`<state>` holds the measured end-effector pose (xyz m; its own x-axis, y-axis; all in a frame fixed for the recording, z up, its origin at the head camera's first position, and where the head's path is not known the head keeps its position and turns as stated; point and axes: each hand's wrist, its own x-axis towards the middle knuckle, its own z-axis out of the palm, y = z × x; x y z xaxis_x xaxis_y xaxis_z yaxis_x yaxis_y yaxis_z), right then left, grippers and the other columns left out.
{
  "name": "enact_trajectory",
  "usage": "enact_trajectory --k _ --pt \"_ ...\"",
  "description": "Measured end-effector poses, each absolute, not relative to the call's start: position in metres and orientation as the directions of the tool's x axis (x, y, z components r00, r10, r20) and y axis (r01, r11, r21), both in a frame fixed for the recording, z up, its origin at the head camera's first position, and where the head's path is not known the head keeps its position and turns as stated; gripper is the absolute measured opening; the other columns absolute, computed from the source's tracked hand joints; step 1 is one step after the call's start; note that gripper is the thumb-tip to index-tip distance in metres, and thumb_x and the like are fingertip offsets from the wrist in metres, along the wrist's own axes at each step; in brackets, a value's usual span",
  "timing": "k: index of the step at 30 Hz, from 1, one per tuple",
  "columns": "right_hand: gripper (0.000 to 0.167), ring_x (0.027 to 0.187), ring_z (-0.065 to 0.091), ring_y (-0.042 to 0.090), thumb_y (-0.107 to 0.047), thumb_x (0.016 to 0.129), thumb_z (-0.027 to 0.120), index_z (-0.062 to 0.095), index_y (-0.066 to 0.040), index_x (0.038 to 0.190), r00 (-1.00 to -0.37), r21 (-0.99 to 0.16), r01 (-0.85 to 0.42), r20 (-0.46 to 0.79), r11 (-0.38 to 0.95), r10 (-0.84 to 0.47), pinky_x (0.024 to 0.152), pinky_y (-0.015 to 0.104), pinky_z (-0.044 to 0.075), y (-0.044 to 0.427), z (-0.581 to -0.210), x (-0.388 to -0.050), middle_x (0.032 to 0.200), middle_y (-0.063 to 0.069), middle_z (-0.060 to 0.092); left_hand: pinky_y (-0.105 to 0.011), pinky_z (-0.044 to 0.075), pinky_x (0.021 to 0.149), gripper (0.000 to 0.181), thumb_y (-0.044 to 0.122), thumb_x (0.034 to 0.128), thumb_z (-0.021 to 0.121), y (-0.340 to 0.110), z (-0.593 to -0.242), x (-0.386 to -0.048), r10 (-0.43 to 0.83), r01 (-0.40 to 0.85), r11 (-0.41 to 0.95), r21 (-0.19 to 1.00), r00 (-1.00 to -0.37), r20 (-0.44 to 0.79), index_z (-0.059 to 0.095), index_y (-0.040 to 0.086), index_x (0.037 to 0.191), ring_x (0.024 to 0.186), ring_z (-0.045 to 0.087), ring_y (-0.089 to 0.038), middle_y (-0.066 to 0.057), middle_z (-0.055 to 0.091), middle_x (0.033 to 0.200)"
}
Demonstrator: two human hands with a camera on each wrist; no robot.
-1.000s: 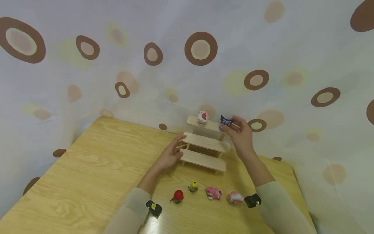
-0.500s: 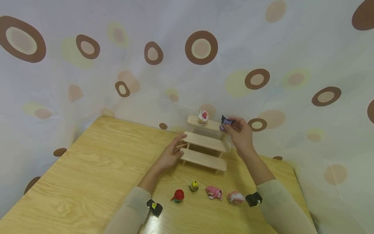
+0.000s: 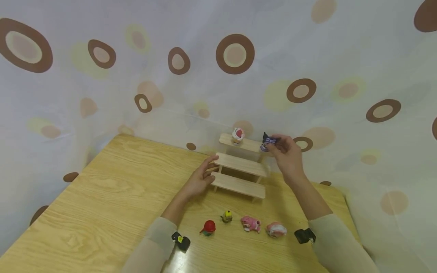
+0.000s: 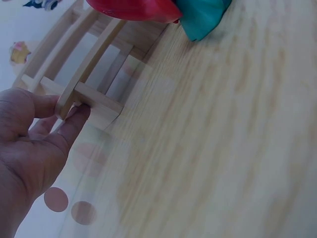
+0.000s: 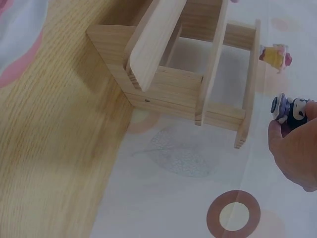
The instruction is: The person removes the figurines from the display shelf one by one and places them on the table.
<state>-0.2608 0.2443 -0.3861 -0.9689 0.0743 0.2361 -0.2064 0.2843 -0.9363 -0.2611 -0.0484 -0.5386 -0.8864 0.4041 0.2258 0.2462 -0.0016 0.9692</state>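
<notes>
While left grip (image 3: 197, 184) pinches shelf (image 3: 239, 184), right grip (image 3: 287, 153) figurine (image 5: 296, 112) — apart in right-wrist view.

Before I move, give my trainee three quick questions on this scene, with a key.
1. Which level of the stand bears the white-topped toy: A) top, B) middle, C) bottom?
2. True or false: the right grip holds the dark toy.
3. How many toys are directly on the table?

Key:
1. A
2. True
3. Four: red-capped toy, yellow-topped toy, pink toy, pink-and-white toy
</notes>
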Motion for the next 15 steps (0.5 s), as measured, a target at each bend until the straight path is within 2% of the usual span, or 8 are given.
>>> enact_trajectory --k 6,15 --pt "0.034 0.111 0.066 0.013 -0.005 0.101 0.070 0.060 0.003 0.133 -0.960 -0.928 -0.256 0.277 0.271 0.043 0.094 0.016 0.055 0.245 -0.373 -0.244 0.115 -0.001 0.068 -0.055 0.030 0.127 0.073 -0.014 0.1036 0.050 -0.049 -0.539 -0.261 0.415 0.254 0.001 0.967 -0.880 0.231 0.034 0.024 0.164 0.152 0.039 -0.034 -0.010 0.033 0.168" --pt "0.032 0.107 0.067 0.011 -0.004 0.102 0.070 0.061 0.001 0.131 -0.954 -0.914 -0.290 0.300 0.284 -0.010 0.092 0.015 0.056 0.251 -0.365 -0.223 0.115 -0.002 0.070 -0.055 0.029 0.127 0.074 -0.015 0.1029 0.050 -0.051 -0.540 -0.262 0.405 0.238 0.000 0.971 -0.888 0.218 0.034 0.023 0.164 0.152 0.039 -0.035 -0.011 0.033 0.168"
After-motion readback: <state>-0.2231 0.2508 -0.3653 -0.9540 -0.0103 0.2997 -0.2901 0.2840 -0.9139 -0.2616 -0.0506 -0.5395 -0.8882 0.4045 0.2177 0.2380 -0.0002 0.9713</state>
